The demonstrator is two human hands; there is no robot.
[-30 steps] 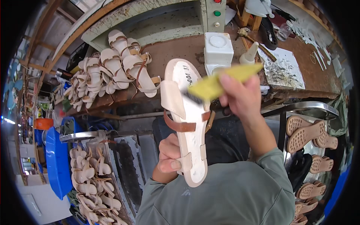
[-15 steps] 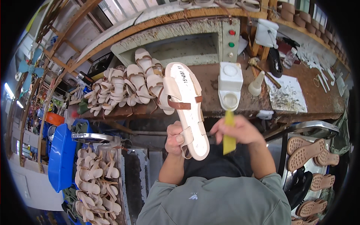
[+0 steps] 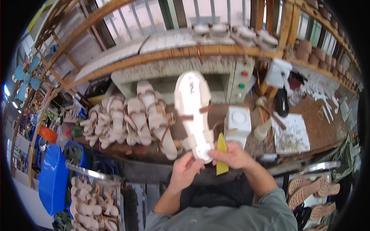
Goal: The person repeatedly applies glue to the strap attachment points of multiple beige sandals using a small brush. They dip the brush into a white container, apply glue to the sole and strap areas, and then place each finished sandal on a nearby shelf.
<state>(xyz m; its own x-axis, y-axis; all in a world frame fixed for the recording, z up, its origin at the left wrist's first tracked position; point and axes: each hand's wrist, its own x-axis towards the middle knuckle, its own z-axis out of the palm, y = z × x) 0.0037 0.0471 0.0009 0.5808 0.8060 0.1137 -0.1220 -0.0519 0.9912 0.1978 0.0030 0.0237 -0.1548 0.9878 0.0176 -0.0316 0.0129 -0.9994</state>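
Observation:
A beige strappy sandal (image 3: 194, 102) with a brown strap stands nearly upright in front of me, toe up and insole toward me; dark markings show near its toe. My left hand (image 3: 185, 171) grips it at the heel from the left. A flat yellow scraper-like piece (image 3: 222, 154) with a pointed top is held in my right hand (image 3: 236, 154). That hand's thumb and fingertips also meet the sandal's heel from the right. Just behind my right hand stands a white plastic box (image 3: 238, 119), its lower front partly hidden by the hand.
Beige sandals (image 3: 138, 117) are heaped on the bench at left, beside a pale metal oven-like housing (image 3: 241, 81). At right lie a white nozzle bottle (image 3: 263, 131), a hammer (image 3: 275, 117) and a stained sheet (image 3: 291, 133). Racks hold more sandals (image 3: 90, 204) and brown soles (image 3: 308, 192).
The view has tilted up toward the shelf and window. My right hand, with the yellow piece, has come in against the sandal's heel. My left grip has shifted down to the heel.

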